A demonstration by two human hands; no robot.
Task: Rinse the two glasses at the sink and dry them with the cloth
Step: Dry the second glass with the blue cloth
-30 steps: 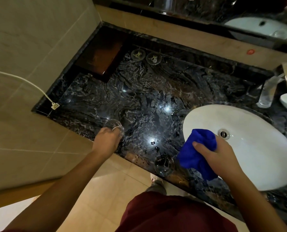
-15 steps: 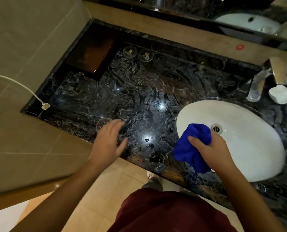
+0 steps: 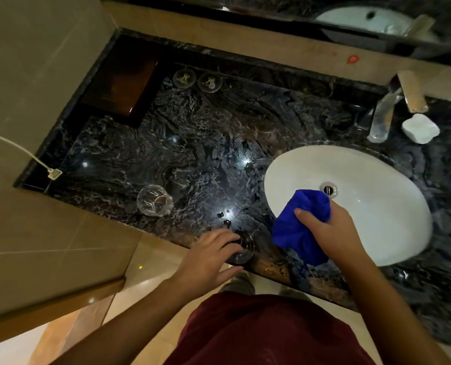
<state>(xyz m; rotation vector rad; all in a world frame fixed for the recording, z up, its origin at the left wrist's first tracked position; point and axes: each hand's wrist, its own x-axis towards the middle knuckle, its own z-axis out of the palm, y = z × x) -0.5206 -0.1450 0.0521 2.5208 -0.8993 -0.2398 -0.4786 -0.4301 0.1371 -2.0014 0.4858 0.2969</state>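
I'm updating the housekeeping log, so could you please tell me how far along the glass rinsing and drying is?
One glass stands alone on the marble counter, so it looks finished, though I cannot see whether it is dry. The left hand is closing on the second glass at the counter's front edge; the right hand holds the blue cloth by the sink. That glass remains to be dried.

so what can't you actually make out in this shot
- Head view: the near glass is partly covered by the left hand, so the grip on it is unclear.
- Whether either glass, near one or far glass, is wet or dry: too dim and reflective.
- The faucet is motion-blurred; no way to tell if water runs.
- The blue cloth is bunched in the right hand, hiding the fingers.
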